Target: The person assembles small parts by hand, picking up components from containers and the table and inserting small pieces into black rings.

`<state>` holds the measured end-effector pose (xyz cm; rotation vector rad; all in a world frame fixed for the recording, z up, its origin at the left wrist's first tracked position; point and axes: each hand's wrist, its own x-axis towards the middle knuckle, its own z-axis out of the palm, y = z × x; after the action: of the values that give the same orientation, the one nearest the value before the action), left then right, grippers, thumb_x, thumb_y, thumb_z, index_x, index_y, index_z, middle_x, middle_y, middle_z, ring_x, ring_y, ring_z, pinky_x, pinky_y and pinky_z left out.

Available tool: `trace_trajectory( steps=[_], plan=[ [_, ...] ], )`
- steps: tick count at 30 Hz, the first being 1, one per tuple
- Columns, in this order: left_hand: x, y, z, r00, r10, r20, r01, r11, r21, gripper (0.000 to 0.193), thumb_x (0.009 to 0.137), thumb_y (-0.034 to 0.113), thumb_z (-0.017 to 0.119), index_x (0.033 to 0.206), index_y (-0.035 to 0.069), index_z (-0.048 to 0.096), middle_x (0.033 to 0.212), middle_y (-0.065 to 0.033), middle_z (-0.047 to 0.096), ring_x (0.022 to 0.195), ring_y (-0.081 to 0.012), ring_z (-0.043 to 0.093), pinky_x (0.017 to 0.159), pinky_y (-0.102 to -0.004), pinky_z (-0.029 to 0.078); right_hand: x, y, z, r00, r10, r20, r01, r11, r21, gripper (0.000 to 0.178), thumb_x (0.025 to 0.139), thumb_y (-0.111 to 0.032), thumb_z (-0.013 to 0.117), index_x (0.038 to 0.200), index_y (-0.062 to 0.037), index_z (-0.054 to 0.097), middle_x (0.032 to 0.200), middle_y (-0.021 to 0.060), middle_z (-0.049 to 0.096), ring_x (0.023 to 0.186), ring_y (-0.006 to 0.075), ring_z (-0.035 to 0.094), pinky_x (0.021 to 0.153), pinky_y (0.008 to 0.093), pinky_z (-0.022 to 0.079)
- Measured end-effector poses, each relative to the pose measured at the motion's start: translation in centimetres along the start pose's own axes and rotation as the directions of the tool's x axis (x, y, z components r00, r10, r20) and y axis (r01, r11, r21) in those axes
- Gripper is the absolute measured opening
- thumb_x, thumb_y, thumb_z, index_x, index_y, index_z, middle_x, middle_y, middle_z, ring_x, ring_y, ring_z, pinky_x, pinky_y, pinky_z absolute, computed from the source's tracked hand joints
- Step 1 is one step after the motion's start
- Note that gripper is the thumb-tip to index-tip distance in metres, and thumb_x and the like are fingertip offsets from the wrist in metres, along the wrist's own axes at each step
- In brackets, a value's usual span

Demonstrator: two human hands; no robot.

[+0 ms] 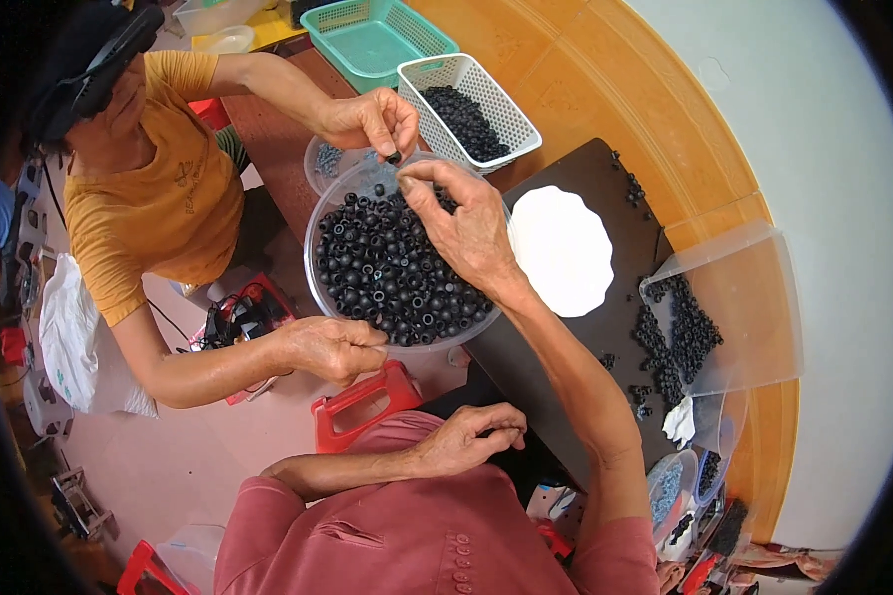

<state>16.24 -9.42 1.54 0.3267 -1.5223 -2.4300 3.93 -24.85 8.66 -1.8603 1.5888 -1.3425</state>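
Observation:
A large clear plastic bowl (313,288) holds a heap of round black hollow pieces (397,263), like beads or small caps. My right hand (461,218) is over its far right side, thumb and index finger pressed together near the far rim; whatever lies between them is too small to make out. Close to my fingertips, a co-worker's hand (372,121) pinches one small black piece (394,158). That person's other hand (332,349) is at the bowl's near left rim. My left hand (471,436) rests by my lap with its fingers curled in, hiding what they may hold.
On the dark table (556,357) lies a white scalloped sheet (563,251). A tipped clear bin (729,307) spills black parts (680,337) at the right. Behind stand a white basket (521,139) of black parts and a green basket (367,50). A red stool (367,405) stands below the bowl.

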Motion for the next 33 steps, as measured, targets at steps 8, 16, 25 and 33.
trace_trajectory(
  steps=[8, 16, 25, 33],
  plan=[
    [1.1, -2.0, 2.3, 0.99, 0.051, 0.131, -0.064, 0.993, 0.098, 0.015, 0.09, 0.009, 0.051, 0.099, -0.002, 0.056, 0.082, -0.0103, 0.063, 0.081, -0.0186, 0.064, 0.074, -0.0315, 0.05, -8.2, -3.1, -6.5, 0.944, 0.169, -0.282, -0.147, 0.984, 0.097, 0.019, 0.09, -0.009, 0.057, 0.077, 0.0044, 0.06, 0.07, 0.0074, 0.061, 0.063, 0.0096, 0.054, 0.06, 0.0252, 0.044],
    [4.4, -10.8, 4.2, 0.817, -0.145, 0.558, -0.207, 0.829, 0.519, 0.013, 0.082, 0.009, 0.051, 0.083, -0.002, 0.058, 0.08, -0.0174, 0.06, 0.078, -0.0309, 0.061, 0.071, -0.0415, 0.047, -21.7, -5.6, -10.9, 0.862, 0.316, -0.396, -0.327, 0.944, 0.041, 0.04, 0.098, -0.02, 0.049, 0.064, 0.0015, 0.047, 0.055, 0.0023, 0.047, 0.051, 0.0098, 0.045, 0.049, 0.0263, 0.037],
    [9.7, -27.6, 4.1, 0.665, -0.546, 0.509, -0.566, 0.077, 0.821, 0.028, 0.083, 0.012, 0.053, 0.108, 0.001, 0.059, 0.106, -0.0214, 0.06, 0.1, -0.0372, 0.057, 0.087, -0.0451, 0.045, -35.5, -3.6, -14.8, 0.505, 0.385, -0.772, -0.532, 0.844, 0.072, 0.039, 0.097, -0.017, 0.05, 0.061, -0.0007, 0.047, 0.055, -0.0028, 0.042, 0.052, 0.0049, 0.036, 0.048, 0.0241, 0.028],
    [10.8, -32.1, 3.2, 0.72, -0.567, 0.401, -0.584, -0.181, 0.791, 0.038, 0.09, 0.019, 0.046, 0.122, 0.003, 0.057, 0.13, -0.0169, 0.053, 0.119, -0.0313, 0.05, 0.1, -0.0481, 0.037, -38.4, -2.4, -14.6, 0.4, 0.436, -0.806, -0.52, 0.832, 0.192, 0.038, 0.097, -0.018, 0.05, 0.063, 0.0002, 0.05, 0.056, -0.0016, 0.045, 0.052, 0.0055, 0.039, 0.048, 0.024, 0.031]
  ],
)
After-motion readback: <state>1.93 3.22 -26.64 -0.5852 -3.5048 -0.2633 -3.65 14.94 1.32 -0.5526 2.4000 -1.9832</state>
